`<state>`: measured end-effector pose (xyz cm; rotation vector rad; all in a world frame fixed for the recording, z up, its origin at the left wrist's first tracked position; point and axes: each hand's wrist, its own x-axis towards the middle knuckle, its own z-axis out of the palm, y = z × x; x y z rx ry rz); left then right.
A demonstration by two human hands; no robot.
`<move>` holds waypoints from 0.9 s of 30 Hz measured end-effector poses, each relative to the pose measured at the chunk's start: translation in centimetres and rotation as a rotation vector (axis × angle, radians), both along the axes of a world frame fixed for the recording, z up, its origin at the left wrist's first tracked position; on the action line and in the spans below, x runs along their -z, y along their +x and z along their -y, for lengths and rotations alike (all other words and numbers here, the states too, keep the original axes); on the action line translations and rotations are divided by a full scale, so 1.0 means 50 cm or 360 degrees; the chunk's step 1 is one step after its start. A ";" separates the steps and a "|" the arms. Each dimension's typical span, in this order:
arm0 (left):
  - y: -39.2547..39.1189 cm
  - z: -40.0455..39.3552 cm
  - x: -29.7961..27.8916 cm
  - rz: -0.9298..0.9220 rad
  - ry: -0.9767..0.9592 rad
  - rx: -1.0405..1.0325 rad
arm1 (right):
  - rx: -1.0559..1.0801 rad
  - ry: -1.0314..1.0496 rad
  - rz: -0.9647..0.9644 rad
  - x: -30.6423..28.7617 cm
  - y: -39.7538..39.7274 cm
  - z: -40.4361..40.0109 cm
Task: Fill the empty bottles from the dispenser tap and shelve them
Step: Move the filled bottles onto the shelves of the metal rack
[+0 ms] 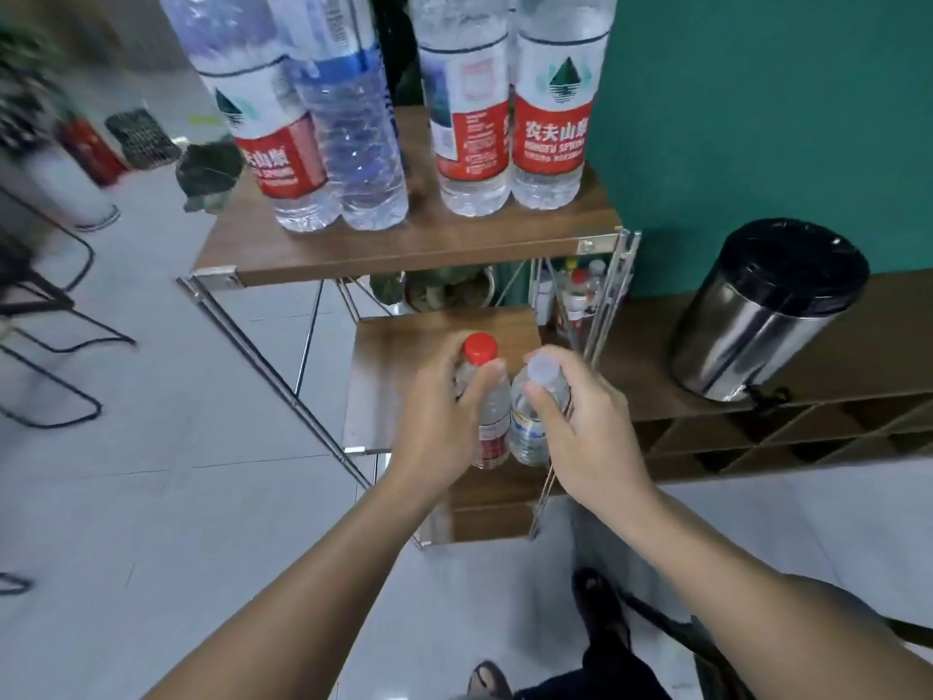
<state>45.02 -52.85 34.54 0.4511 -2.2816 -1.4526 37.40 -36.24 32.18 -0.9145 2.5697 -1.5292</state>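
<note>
Left hand (pixel 444 411): grasps red-capped bottle (pixel 492 421), clear, red-labelled.
Right hand (pixel 580 426): grasps white-capped bottle (pixel 530 426), touching.
Lower shelf (pixel 383 376): bare board leftward.

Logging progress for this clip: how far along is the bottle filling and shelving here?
Done, it seems: four large bottles stand on the top shelf, apparently full. In hand: the left hand grips a red-capped bottle and the right hand a clear-capped bottle, both capped, over the lower shelf. Left: whether these are being set down or fetched is unclear; no tap is visible.
</note>
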 end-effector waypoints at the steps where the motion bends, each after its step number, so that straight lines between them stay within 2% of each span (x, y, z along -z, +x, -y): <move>1: 0.005 0.027 0.007 0.0004 -0.0009 -0.0044 | -0.0033 0.0016 0.0011 0.007 -0.001 0.033; 10: -0.051 0.253 0.100 -0.0029 -0.0095 -0.0377 | -0.0264 0.0028 0.0227 0.056 -0.074 0.294; 14: -0.079 0.314 0.117 -0.0074 -0.0066 -0.0476 | -0.0310 -0.0070 0.0222 0.072 -0.109 0.372; 20: -0.099 0.346 0.133 -0.0048 -0.0037 -0.0634 | -0.0268 -0.0075 0.0168 0.101 -0.134 0.450; 27: -0.093 0.351 0.136 -0.0032 0.0071 -0.0640 | -0.0359 -0.0106 0.0236 0.095 -0.134 0.454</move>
